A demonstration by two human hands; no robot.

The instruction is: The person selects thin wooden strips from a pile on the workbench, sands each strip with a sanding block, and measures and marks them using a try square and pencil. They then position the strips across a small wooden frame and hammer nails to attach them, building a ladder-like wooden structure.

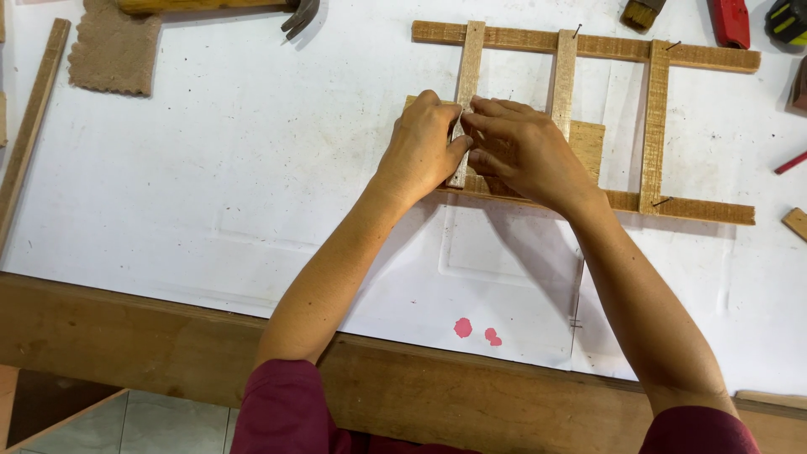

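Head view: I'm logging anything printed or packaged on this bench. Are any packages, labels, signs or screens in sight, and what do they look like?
None can be made out: no package, sign or screen.
Nearest thing: black-and-yellow tool, top right corner, cut off by the frame; any label is too small to tell.

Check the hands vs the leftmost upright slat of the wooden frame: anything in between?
Nothing visible does. The left hand and right hand already meet on the leftmost upright slat, fingers pinching it about midway. The small wood block lies beside the right hand, under the frame, not between hands and slat.
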